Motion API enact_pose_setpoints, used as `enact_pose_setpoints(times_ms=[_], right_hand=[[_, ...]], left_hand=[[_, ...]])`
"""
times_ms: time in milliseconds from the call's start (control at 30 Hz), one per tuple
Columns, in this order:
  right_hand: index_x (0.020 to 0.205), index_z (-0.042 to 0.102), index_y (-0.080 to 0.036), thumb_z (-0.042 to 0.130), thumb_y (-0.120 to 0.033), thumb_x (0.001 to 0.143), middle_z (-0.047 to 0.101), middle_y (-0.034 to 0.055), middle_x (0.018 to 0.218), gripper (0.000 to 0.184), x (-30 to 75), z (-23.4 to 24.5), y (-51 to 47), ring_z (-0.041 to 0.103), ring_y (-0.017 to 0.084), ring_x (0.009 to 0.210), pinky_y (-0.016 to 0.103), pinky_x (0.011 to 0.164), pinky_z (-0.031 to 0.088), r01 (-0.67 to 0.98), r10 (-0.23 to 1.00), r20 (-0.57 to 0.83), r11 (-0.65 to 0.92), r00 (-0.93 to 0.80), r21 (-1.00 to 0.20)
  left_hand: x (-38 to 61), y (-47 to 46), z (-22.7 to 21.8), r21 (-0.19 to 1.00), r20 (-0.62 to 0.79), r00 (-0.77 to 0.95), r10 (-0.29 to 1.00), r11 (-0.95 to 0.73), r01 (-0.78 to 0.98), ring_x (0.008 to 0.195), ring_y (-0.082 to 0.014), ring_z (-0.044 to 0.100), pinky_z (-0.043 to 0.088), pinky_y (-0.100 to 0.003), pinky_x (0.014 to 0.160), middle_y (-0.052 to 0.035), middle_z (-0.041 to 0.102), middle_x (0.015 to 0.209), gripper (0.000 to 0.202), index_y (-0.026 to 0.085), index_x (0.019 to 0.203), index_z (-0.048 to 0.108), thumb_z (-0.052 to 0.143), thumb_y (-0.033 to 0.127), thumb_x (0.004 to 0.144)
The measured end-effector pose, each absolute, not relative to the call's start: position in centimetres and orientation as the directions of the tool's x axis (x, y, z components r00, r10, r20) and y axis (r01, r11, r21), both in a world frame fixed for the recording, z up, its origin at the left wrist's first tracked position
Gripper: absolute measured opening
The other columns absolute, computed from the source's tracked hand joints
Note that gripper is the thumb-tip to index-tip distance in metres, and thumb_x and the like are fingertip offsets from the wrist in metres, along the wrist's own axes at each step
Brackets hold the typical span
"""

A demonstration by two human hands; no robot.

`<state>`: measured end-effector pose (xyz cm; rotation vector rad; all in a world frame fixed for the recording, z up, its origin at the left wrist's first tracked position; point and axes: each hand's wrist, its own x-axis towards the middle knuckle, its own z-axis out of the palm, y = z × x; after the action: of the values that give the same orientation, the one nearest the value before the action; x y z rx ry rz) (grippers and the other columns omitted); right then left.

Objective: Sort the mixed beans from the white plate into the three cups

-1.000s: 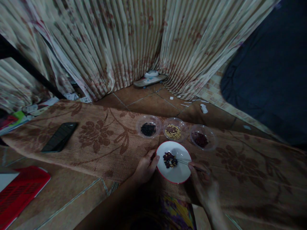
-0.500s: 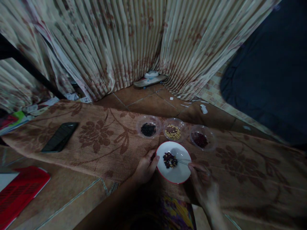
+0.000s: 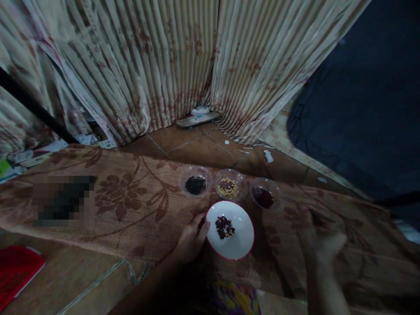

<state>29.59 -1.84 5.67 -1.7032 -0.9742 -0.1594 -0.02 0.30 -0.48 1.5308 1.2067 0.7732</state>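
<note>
My left hand [image 3: 191, 237] grips the left rim of a white bowl [image 3: 242, 234] with a red edge, thumb over the rim. A mixed pile of dark and yellow beans [image 3: 225, 227] lies in the bowl. My right hand [image 3: 323, 238], somewhat blurred, is closed around thin metal tweezers [image 3: 290, 200], whose tips point left near the right-hand cup. Behind the bowl stand three clear plastic cups in a row: one with black beans [image 3: 195, 185], one with yellow beans [image 3: 229, 188], one with dark red beans [image 3: 263, 198]. Whether the tweezer tips hold anything is too small to tell.
A brown flowered cloth [image 3: 131, 236] covers the low table. A dark, pixelated object [image 3: 65, 201] lies at its left. Beyond are a skateboard [image 3: 198, 119], striped curtains [image 3: 164, 65] and litter on the tiled floor. A red item [image 3: 19, 271] is at lower left.
My right hand has moved with the tweezers out of the bowl, to the right and beside the dark red bean cup. My left hand still holds the bowl. The view has shifted slightly.
</note>
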Motion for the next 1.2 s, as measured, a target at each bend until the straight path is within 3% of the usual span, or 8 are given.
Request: enact_pose_setpoints(times_ms=[133, 267, 467, 667, 900, 1200], right_hand=[[0.079, 0.068, -0.012, 0.067, -0.042, 0.072, 0.068, 0.0099, 0.08, 0.03, 27.5, 5.2, -2.8, 0.064, 0.022, 0.075, 0.039, 0.075, 0.05, 0.591, 0.51, 0.502, -0.016, 0.698, -0.806], [0.074, 0.068, -0.016, 0.067, -0.041, 0.072, 0.069, 0.0074, 0.077, 0.025, 24.1, 4.8, -4.9, 0.064, 0.021, 0.074, 0.036, 0.072, 0.051, 0.526, 0.667, 0.365, -0.046, 0.649, -0.85], [0.084, 0.069, -0.017, 0.064, -0.04, 0.076, 0.069, 0.0089, 0.088, 0.025, 21.8, 2.6, -7.0, 0.064, 0.022, 0.084, 0.036, 0.075, 0.051, 0.472, 0.868, 0.135, -0.125, 0.478, -0.873], [0.082, 0.068, -0.019, 0.06, -0.043, 0.078, 0.069, 0.0079, 0.089, 0.026, 21.6, 2.5, -7.5, 0.064, 0.022, 0.086, 0.034, 0.076, 0.051, 0.524, 0.887, 0.121, -0.149, 0.446, -0.838], [0.081, 0.069, -0.019, 0.06, -0.044, 0.078, 0.069, 0.0079, 0.09, 0.026, 21.6, 2.5, -7.7, 0.064, 0.022, 0.086, 0.034, 0.076, 0.051, 0.532, 0.896, 0.095, -0.17, 0.434, -0.83], [0.081, 0.068, -0.02, 0.06, -0.043, 0.079, 0.068, 0.0073, 0.09, 0.025, 21.4, 2.0, -7.6, 0.064, 0.021, 0.085, 0.033, 0.075, 0.051, 0.533, 0.903, 0.1, -0.155, 0.419, -0.832]], left_hand=[[0.0, 0.2, -0.5, 0.948, -0.079, 0.294, 0.953, -0.019, 0.318, 0.088, -0.0185, 0.064, 0.047, -0.027, 0.079, -0.0039, 0.07, 0.103, 0.034, 0.019, 0.12, 0.054, 0.043, 0.033, 0.091], [0.0, 0.2, -0.5, 0.934, -0.085, 0.286, 0.954, -0.023, 0.356, 0.087, -0.0183, 0.064, 0.046, -0.027, 0.08, -0.0043, 0.07, 0.1, 0.032, 0.019, 0.116, 0.055, 0.043, 0.034, 0.091], [0.0, 0.2, -0.4, 0.941, -0.081, 0.315, 0.946, -0.032, 0.338, 0.081, -0.0169, 0.063, 0.047, -0.025, 0.075, -0.0036, 0.069, 0.094, 0.031, 0.019, 0.115, 0.055, 0.042, 0.034, 0.092], [0.1, 0.1, -0.5, 0.945, -0.091, 0.304, 0.948, -0.014, 0.327, 0.075, -0.0162, 0.063, 0.047, -0.025, 0.071, -0.0024, 0.068, 0.087, 0.033, 0.018, 0.116, 0.054, 0.042, 0.035, 0.091], [0.0, 0.2, -0.2, 0.95, -0.08, 0.306, 0.949, -0.02, 0.311, 0.082, -0.0177, 0.064, 0.048, -0.027, 0.076, -0.0042, 0.069, 0.094, 0.033, 0.018, 0.117, 0.054, 0.043, 0.035, 0.09], [0.1, 0.2, -0.2, 0.951, -0.084, 0.304, 0.949, -0.015, 0.31, 0.077, -0.0166, 0.063, 0.048, -0.025, 0.071, -0.0034, 0.069, 0.091, 0.033, 0.019, 0.117, 0.055, 0.042, 0.035, 0.091]])
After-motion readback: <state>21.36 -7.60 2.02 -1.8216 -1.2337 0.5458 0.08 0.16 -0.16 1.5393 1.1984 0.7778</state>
